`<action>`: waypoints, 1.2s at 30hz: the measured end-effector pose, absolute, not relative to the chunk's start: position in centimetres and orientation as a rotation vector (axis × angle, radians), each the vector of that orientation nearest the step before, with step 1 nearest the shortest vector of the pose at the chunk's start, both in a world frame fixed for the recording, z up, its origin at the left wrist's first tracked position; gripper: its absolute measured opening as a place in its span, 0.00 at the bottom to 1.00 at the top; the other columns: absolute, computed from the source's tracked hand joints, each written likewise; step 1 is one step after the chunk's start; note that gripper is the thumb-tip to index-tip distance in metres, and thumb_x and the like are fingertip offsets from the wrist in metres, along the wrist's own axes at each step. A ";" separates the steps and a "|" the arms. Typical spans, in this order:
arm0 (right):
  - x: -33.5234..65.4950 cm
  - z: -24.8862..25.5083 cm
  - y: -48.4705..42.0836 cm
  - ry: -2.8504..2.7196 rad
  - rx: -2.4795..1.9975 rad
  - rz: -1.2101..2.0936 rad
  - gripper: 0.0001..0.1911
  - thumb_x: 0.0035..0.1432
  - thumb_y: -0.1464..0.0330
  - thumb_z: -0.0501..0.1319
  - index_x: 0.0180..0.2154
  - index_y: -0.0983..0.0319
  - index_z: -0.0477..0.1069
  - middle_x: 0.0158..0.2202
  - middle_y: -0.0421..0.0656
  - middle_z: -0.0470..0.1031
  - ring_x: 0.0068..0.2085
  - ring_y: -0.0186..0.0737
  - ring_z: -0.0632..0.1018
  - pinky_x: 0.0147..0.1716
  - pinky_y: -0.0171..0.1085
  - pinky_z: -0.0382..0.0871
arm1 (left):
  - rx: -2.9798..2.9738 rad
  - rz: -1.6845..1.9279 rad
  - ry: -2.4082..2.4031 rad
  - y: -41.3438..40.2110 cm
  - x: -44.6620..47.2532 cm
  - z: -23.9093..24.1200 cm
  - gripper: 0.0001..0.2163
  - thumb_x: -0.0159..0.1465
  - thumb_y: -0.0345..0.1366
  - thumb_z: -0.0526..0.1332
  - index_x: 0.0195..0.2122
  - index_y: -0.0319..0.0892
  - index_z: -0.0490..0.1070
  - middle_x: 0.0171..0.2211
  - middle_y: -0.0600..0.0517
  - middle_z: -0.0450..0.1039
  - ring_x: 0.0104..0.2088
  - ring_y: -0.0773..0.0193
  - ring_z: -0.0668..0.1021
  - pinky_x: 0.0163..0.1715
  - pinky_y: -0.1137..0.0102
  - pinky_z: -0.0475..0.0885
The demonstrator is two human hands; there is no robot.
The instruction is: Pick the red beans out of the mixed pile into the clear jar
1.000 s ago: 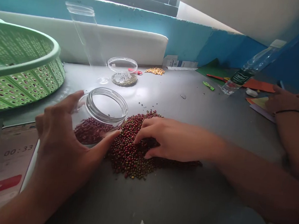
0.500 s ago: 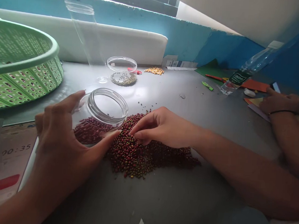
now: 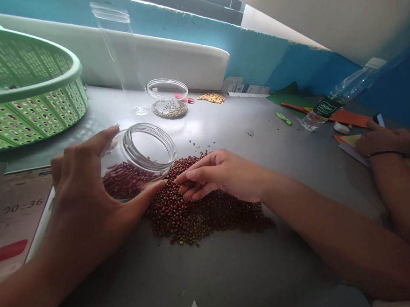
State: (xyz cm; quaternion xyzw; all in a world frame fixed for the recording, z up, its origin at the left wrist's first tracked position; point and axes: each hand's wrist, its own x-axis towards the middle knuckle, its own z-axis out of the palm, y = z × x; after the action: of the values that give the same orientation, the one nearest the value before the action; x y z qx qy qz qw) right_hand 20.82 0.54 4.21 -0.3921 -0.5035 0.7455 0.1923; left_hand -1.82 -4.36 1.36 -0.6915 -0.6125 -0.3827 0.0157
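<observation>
My left hand (image 3: 90, 187) is wrapped round a clear jar (image 3: 109, 161), with the thumb along its near side. The jar is lidless and tilted, its mouth facing up and to the right. Dark red beans (image 3: 126, 178) lie inside it. Right beside the jar, a pile of mixed red and green beans (image 3: 186, 217) spreads on the grey table. Over this pile is my right hand (image 3: 221, 173), its fingers loosely curled and apart, the thumb off the fingertips. Whether a bean lies among those fingers is too small to tell.
A green basket (image 3: 61, 101) stands at left, above a phone (image 3: 21, 220) showing a timer. Behind are a tall clear container (image 3: 119, 49), a round tub (image 3: 167, 87) of small pale beans and corn kernels (image 3: 211, 98). A bottle (image 3: 329, 106) and another person's hand (image 3: 381, 140) are at right.
My right hand's thumb and fingers have come apart from a pinch over the pile. The jar in my left hand has shifted very slightly right and down in view. The phone timer advanced one second.
</observation>
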 end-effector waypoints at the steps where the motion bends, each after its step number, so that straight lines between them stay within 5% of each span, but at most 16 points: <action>1: 20.8 4.2 0.5 -1.421 -1.113 2.075 0.08 0.62 0.73 0.62 0.40 0.69 0.79 0.34 0.47 0.81 0.35 0.34 0.82 0.42 0.34 0.79 | -2.152 -1.190 -1.904 -4.4 -1.8 1.4 0.44 0.49 0.55 0.69 0.65 0.48 0.55 0.54 0.42 0.64 0.56 0.35 0.68 0.58 0.38 0.64; 11: 21.0 4.0 0.5 -1.490 -1.073 2.035 0.16 0.56 0.81 0.61 0.45 0.67 0.79 0.40 0.46 0.82 0.39 0.34 0.82 0.48 0.37 0.78 | -2.141 -1.195 -1.893 -4.3 -1.6 1.5 0.42 0.52 0.57 0.65 0.64 0.45 0.56 0.54 0.40 0.66 0.57 0.35 0.68 0.57 0.39 0.65; 26: 21.0 3.7 0.5 -1.553 -1.121 1.883 0.08 0.54 0.74 0.68 0.39 0.65 0.81 0.31 0.42 0.82 0.32 0.33 0.82 0.37 0.33 0.80 | -2.140 -1.172 -1.899 -4.2 -1.9 1.4 0.42 0.51 0.57 0.64 0.65 0.46 0.56 0.55 0.41 0.66 0.57 0.37 0.68 0.57 0.41 0.65; 36: 20.9 4.1 0.5 -1.516 -1.098 1.990 0.13 0.58 0.63 0.68 0.39 0.67 0.79 0.36 0.47 0.81 0.34 0.34 0.82 0.39 0.34 0.80 | -2.158 -1.173 -1.887 -4.2 -1.8 1.3 0.41 0.52 0.57 0.63 0.64 0.45 0.56 0.55 0.42 0.66 0.57 0.39 0.67 0.59 0.42 0.64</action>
State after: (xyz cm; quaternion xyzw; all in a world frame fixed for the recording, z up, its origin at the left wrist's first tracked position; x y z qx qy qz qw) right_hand 20.89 0.53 4.07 -0.3934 -0.5435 0.7131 0.2034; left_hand -1.82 -4.16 1.31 -0.6966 -0.6091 -0.3785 0.0222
